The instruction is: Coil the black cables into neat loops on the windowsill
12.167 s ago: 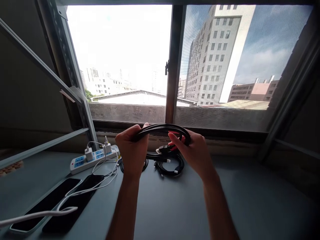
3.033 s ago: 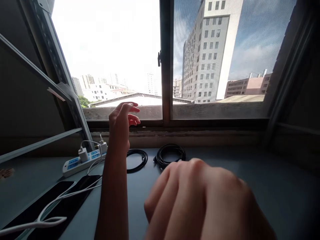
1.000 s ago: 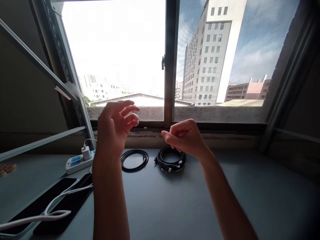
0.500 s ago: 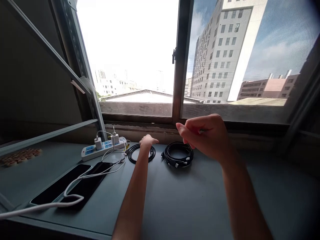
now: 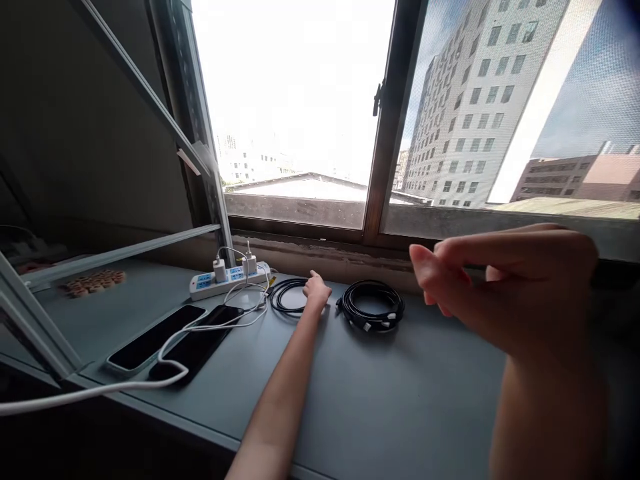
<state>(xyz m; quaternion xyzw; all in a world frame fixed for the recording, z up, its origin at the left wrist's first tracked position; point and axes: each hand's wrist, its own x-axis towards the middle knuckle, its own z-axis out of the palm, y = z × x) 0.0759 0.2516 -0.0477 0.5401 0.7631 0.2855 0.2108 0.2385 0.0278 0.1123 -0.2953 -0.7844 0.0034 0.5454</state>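
A loosely coiled thin black cable [image 5: 286,308] lies on the grey table, next to the power strip. My left hand [image 5: 317,291] reaches out over the coil's right side, with its fingers curled down around the strands. The fingertips are partly hidden. To its right sits a thicker coil of black cables [image 5: 370,313] with several light connector ends, touched by neither hand. Close to the camera, my right hand [image 5: 510,287] hangs in the air above the table, fingers bent and thumb pressed against them. Nothing shows between them.
Two phones [image 5: 155,340] lie on the left with a white charging cable [image 5: 175,380] across them. A power strip [image 5: 230,279] with white chargers stands behind. A metal frame [image 5: 210,200] rises at the left, by the window [image 5: 370,220]. Small brown pieces [image 5: 95,283] lie beyond it.
My left hand has gone from spread above the thin coil to curled at its right side. My right hand has come nearer the camera and further right. The view has turned left.
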